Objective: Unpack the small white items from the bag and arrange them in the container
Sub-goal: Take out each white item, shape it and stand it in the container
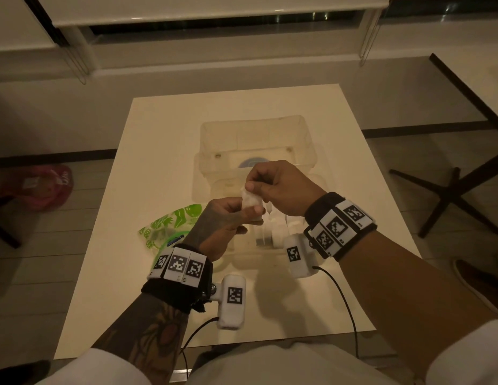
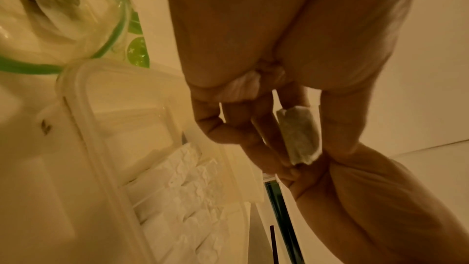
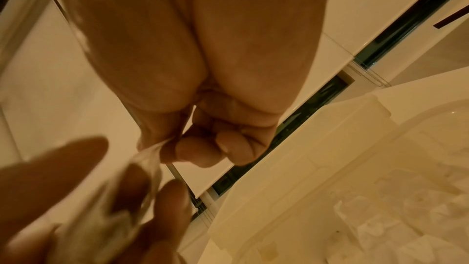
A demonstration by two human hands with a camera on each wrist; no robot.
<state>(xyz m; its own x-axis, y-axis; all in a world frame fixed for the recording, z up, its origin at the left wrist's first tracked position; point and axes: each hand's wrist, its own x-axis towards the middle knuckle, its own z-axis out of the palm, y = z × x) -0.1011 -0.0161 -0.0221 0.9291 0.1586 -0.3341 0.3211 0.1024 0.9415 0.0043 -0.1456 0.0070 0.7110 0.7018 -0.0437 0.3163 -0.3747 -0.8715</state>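
A small white sachet point(image 1: 252, 202) is held between both hands above the clear container point(image 1: 306, 140). My left hand point(image 1: 252, 215) pinches its lower part between thumb and fingers; in the left wrist view the sachet point(image 2: 299, 133) shows a greenish filling. My right hand point(image 1: 250, 185) pinches its upper end, where a clear film point(image 3: 149, 156) stretches down from the right fingertips point(image 3: 198, 152). Several white items point(image 2: 193, 188) lie in rows inside the container. The green-patterned bag point(image 1: 172, 226) lies on the table left of my left hand, its mouth open point(image 2: 50, 27).
The container's lid point(image 1: 256, 134) stands open at the far side. The white table point(image 1: 147, 168) has bare surface on the left and right. A dark table base point(image 1: 450, 190) stands on the floor at right, a pink bag point(image 1: 39, 187) at left.
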